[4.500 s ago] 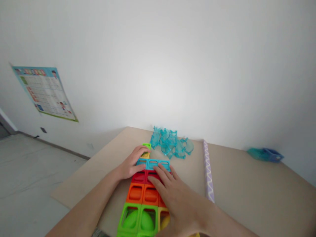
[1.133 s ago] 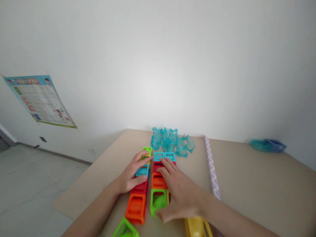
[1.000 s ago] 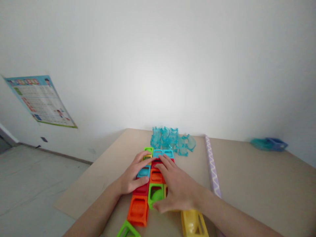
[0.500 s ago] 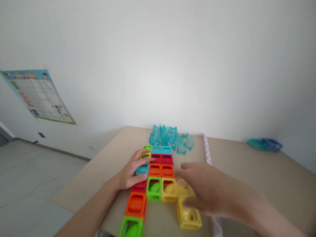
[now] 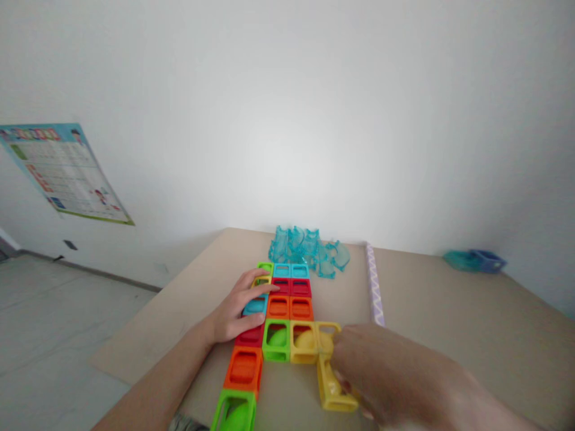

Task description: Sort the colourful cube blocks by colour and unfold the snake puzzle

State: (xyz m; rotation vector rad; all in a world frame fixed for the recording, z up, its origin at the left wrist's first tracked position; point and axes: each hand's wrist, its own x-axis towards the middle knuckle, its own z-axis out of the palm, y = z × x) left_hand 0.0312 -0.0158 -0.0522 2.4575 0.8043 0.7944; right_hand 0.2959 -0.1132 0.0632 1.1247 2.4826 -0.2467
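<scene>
Square, hollow plastic blocks in several colours lie joined on the table. Over the left side of the group rests my left hand (image 5: 240, 306), fingers spread and touching the yellow, blue (image 5: 255, 305) and red (image 5: 248, 335) blocks. My right hand (image 5: 366, 365) is closed at the right end, its fingers curled around a yellow block (image 5: 335, 392) nearest me. Another yellow block (image 5: 326, 335) touches that one at its far side, partly behind my knuckles. Left of it are a yellow block (image 5: 304, 342) and a green block (image 5: 277, 340). My right fingertips are mostly hidden.
Clear teal plastic pieces (image 5: 309, 248) lie behind the blocks near the wall. A purple-and-white strip (image 5: 374, 284) runs along the table (image 5: 426, 299) to the right. At the far right sit a blue container (image 5: 487, 261) and a teal piece (image 5: 460, 260). A poster (image 5: 67, 173) hangs left.
My right hand has come down from above the yellow blocks and closed on the nearest one. My left hand keeps its place on the blocks. The view has shifted slightly.
</scene>
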